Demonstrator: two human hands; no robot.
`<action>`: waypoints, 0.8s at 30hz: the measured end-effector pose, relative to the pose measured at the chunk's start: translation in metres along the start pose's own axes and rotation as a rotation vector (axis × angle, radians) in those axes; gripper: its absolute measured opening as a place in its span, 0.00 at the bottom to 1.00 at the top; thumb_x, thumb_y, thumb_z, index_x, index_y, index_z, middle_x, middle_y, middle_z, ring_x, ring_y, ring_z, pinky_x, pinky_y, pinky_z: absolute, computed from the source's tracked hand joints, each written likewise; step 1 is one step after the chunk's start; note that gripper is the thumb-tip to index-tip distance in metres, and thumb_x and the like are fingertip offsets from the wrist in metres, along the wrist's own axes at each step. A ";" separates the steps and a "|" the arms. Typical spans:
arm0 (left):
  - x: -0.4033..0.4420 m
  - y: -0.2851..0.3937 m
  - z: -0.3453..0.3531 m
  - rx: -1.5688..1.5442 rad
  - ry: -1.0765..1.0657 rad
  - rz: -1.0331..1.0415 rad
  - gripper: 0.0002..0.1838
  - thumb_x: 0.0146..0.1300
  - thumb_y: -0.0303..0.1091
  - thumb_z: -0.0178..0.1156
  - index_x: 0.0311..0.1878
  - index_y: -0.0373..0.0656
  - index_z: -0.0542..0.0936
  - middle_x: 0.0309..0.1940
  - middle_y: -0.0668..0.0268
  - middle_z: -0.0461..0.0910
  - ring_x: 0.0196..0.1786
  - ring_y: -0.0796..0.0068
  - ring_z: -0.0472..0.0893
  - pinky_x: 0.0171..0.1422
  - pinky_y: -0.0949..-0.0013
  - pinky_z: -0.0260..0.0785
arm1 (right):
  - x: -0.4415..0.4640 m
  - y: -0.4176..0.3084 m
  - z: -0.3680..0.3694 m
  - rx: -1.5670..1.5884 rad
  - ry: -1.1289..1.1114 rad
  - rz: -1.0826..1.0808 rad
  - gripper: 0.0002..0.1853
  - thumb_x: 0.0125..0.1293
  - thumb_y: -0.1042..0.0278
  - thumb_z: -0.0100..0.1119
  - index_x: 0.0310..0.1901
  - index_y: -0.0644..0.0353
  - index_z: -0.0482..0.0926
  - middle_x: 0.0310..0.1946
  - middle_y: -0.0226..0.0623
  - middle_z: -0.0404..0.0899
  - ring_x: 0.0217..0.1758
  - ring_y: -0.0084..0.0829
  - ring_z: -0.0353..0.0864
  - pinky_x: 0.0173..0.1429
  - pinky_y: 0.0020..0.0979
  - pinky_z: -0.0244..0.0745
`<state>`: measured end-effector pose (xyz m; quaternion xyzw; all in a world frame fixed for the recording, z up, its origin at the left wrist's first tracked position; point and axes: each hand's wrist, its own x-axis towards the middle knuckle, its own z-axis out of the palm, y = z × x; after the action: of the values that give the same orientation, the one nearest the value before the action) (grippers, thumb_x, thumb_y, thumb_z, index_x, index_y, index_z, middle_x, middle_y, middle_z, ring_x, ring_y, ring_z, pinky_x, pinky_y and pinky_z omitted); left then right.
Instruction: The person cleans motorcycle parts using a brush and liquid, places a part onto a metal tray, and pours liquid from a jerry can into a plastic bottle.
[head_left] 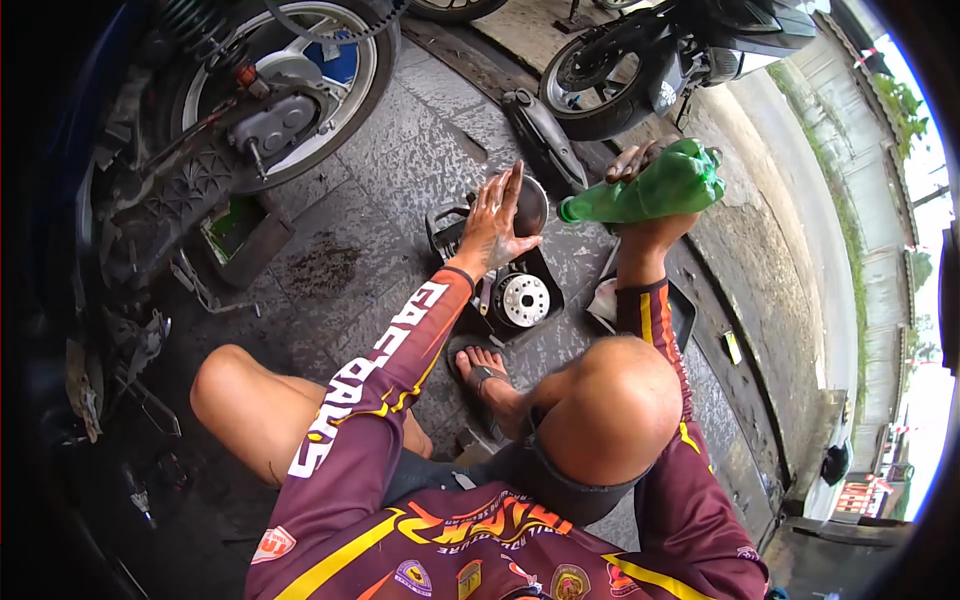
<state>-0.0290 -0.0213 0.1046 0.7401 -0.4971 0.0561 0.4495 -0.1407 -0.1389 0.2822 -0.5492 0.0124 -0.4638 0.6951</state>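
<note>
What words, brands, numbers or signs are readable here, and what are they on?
Left sleeve: big white letters, apparently starting "FAC"; the rest is too distorted to read surely.
Shirt front: "ADVENTURE"; other lettering there is unclear.
Badges: too small to read.
Yellow tag: too small.
Distant red panel: too blurred.

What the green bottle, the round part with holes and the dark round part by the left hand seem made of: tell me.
Green bottle: probably thin plastic, glossy and translucent, with a lobed base.
Round part with holes: likely metal, its face pale and silvery.
Dark round part: perhaps metal, smooth with slight sheen; its darkness leaves this open.
</note>
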 end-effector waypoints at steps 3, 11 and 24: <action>0.008 0.012 0.002 -0.062 0.028 0.034 0.74 0.42 0.46 0.81 0.83 0.54 0.36 0.73 0.47 0.60 0.74 0.43 0.60 0.79 0.49 0.56 | -0.002 -0.007 -0.005 -0.529 0.078 -0.295 0.09 0.60 0.64 0.61 0.40 0.58 0.80 0.34 0.33 0.80 0.35 0.32 0.82 0.40 0.33 0.78; 0.007 0.023 0.004 -0.111 0.014 -0.059 0.75 0.42 0.49 0.81 0.83 0.53 0.35 0.72 0.45 0.62 0.74 0.42 0.61 0.78 0.47 0.56 | -0.006 -0.014 -0.008 -0.159 0.066 -0.138 0.11 0.54 0.74 0.70 0.40 0.56 0.84 0.37 0.29 0.84 0.38 0.28 0.84 0.45 0.30 0.78; -0.002 -0.015 0.015 -1.216 -0.284 -1.070 0.41 0.67 0.69 0.55 0.71 0.46 0.68 0.43 0.65 0.82 0.38 0.72 0.83 0.46 0.59 0.79 | -0.009 0.036 0.007 0.328 -0.233 -0.025 0.16 0.72 0.53 0.56 0.40 0.59 0.70 0.27 0.36 0.73 0.27 0.35 0.76 0.31 0.34 0.75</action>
<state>-0.0237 -0.0288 0.0855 0.5042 -0.0729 -0.5390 0.6708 -0.1194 -0.1288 0.2529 -0.4788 -0.1504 -0.4013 0.7662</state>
